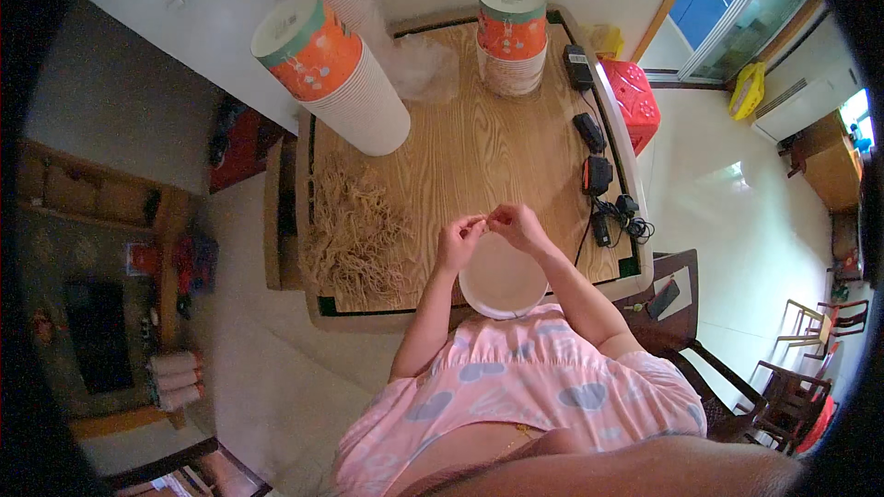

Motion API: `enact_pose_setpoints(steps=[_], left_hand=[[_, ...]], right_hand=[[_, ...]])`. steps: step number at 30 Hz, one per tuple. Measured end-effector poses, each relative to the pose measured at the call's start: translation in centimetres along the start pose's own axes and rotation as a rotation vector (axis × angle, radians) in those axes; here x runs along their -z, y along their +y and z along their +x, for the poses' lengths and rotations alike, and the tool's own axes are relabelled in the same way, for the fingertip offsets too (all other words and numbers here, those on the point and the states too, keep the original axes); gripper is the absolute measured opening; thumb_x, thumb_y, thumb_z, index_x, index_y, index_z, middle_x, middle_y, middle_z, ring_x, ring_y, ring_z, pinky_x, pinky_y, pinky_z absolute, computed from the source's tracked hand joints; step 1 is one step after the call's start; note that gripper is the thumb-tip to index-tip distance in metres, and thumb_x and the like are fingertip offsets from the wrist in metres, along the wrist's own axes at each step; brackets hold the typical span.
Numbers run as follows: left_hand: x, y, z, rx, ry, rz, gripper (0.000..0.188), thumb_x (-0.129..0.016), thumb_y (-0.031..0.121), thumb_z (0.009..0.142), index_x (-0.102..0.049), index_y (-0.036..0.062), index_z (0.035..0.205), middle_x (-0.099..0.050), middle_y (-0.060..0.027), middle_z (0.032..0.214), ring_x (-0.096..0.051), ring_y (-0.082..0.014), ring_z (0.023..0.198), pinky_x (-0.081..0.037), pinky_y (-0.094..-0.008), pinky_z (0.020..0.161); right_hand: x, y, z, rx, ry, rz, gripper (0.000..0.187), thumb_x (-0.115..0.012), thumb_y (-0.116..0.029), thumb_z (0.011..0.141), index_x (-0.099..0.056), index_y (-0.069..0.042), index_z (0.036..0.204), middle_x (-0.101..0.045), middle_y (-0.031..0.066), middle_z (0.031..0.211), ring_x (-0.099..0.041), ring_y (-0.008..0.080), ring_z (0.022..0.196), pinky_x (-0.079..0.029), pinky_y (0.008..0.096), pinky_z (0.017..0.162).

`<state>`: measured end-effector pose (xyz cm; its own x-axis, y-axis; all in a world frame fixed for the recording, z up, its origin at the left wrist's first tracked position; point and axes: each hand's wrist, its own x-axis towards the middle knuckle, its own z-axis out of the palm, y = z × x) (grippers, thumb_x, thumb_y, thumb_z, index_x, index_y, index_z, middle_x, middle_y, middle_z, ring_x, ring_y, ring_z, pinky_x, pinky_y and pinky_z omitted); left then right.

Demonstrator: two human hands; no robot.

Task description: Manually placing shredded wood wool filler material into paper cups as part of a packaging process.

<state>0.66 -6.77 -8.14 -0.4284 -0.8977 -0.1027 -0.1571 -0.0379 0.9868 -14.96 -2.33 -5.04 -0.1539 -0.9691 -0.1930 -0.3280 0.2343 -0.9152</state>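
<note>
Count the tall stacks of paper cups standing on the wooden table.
2. One stack of paper cups leans at the table's far left; the other stack stands at the far edge, right of centre. None seem hidden.

A bowl (502,278) sits at the table's (479,156) near edge. A strand pile (354,232) lies left of it. Two cup stacks (345,74) stand far.

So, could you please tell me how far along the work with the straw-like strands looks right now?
Little looks finished: the white bowl at the table's near edge appears empty. In hand, the left hand and right hand pinch something thin between their fingertips above it. Left over: a big loose pile of tan strands on the table, and two tall stacks of paper cups behind.
</note>
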Motion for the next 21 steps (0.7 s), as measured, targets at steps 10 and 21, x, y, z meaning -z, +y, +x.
enact_pose_setpoints(steps=[10,21], left_hand=[[-0.2,2.9,-0.5,-0.211,0.084,0.579,0.013,-0.065,0.013,0.073,-0.064,0.0053,0.084,-0.061,-0.0076,0.077,-0.057,-0.0178,0.065,-0.045,-0.0271,0.058],[-1.3,2.1,-0.3,-0.112,0.146,0.540,0.013,-0.066,0.014,0.071,-0.064,0.0052,0.080,-0.063,-0.0096,0.076,-0.059,-0.0225,0.068,-0.046,-0.0317,0.061]], right_hand=[[-0.4,-0.1,-0.3,0.127,0.063,-0.180,0.014,-0.061,-0.019,0.074,-0.063,-0.006,0.078,-0.063,0.0129,0.074,-0.061,0.0289,0.068,-0.048,0.0380,0.061],[-0.2,-0.3,-0.4,0.193,0.116,-0.254,0.016,-0.063,-0.019,0.072,-0.060,-0.003,0.075,-0.062,0.0140,0.074,-0.059,0.0316,0.072,-0.047,0.0397,0.064]])
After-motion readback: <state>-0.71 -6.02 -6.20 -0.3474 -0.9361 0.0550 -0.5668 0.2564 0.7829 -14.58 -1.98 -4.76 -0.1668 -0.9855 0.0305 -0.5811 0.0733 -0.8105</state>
